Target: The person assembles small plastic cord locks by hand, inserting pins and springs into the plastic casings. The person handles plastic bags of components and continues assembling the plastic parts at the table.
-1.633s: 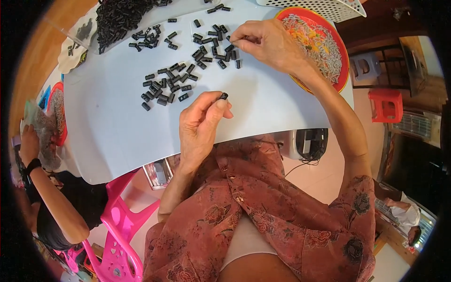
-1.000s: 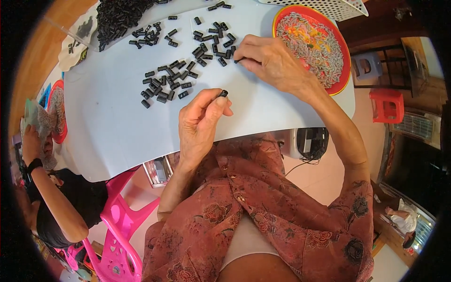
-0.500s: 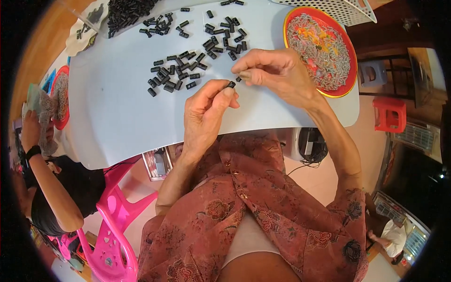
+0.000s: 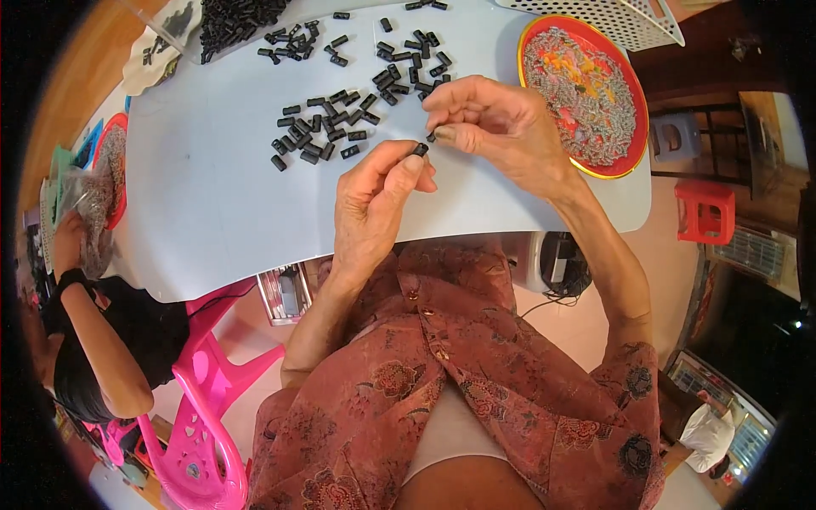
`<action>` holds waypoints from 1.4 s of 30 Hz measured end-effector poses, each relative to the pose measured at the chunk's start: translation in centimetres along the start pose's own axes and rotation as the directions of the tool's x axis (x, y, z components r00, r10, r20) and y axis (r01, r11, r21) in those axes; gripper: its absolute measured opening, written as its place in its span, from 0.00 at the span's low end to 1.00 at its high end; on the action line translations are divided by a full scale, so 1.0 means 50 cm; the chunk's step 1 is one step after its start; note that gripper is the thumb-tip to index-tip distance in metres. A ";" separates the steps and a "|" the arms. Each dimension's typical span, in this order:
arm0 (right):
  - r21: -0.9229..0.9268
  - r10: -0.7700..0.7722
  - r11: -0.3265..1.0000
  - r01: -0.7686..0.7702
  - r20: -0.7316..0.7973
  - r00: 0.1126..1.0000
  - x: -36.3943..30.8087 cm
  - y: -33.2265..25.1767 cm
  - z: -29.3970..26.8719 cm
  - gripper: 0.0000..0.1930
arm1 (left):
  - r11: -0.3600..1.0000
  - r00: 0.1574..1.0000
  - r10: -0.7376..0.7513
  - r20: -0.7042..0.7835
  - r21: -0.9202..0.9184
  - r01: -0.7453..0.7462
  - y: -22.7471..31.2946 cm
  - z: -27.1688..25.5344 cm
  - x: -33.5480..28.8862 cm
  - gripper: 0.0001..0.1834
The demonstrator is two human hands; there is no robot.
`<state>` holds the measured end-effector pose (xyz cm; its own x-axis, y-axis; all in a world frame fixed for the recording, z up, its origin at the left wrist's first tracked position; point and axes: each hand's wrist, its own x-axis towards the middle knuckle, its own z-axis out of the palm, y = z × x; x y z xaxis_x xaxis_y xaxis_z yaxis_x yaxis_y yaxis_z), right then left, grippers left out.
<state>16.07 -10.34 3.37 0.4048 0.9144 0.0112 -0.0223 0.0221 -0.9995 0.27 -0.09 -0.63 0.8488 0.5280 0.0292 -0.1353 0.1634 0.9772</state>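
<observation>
Between the thumb and forefinger of my left hand [image 4: 374, 191] is a small black plastic cylinder piece [image 4: 420, 150], its end poking out past the fingertips. My right hand [image 4: 501, 127] pinches a tiny dark part [image 4: 432, 137] just above and to the right of that piece; whether the two touch I cannot tell. Beyond my hands, several similar black pieces [image 4: 327, 127] lie loose in groups on the pale blue-white table [image 4: 221, 204]. To the right of my right hand sits a red tray with a yellow rim [image 4: 643, 140], holding many small grey metal bits [image 4: 586, 110].
A clear container with a heap of black pieces [image 4: 234, 25] stands at the far left. A white perforated basket [image 4: 629, 21] is at the far right. Left of me, a co-worker's hand [image 4: 72, 242] is at a clear bag beside another red tray [image 4: 119, 200]. A pink chair [image 4: 204, 425] stands there.
My right hand has brought the tiny dark part slightly up and closer to the piece in my left hand. The co-worker's hand has shifted at the bag.
</observation>
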 end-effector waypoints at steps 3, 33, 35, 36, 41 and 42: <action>-0.008 -0.028 1.000 0.028 0.010 1.000 -0.004 0.007 0.004 0.13 | 1.000 1.000 -0.023 -0.006 0.007 0.023 0.003 0.002 -0.002 0.12; -0.215 -0.175 0.961 0.172 0.003 0.985 -0.010 0.020 0.009 0.03 | 0.999 0.999 -0.041 0.019 -0.013 0.041 0.002 -0.003 0.001 0.10; -0.275 -0.255 0.928 0.252 0.025 0.967 -0.007 0.022 0.006 0.03 | 0.999 0.998 -0.043 0.039 -0.017 0.043 0.002 -0.003 0.001 0.10; -0.334 -0.332 0.883 0.330 0.052 0.942 -0.007 0.022 0.005 0.03 | 0.999 0.998 -0.045 0.041 0.001 0.045 0.003 -0.002 0.001 0.10; -0.455 -0.364 0.811 0.367 0.099 0.926 -0.009 0.008 0.004 0.04 | 0.997 0.997 -0.055 0.048 0.051 0.052 0.009 0.002 0.000 0.09; -0.481 -0.374 0.790 0.380 0.113 0.921 -0.010 0.009 0.004 0.05 | 0.996 0.997 -0.056 0.058 0.075 0.052 0.008 0.000 0.001 0.09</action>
<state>15.70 -10.71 2.93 0.2779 0.8790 0.3875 0.5756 0.1705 -0.7998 0.26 -0.02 -0.24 0.8832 0.4688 -0.0136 -0.0526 0.1279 0.9904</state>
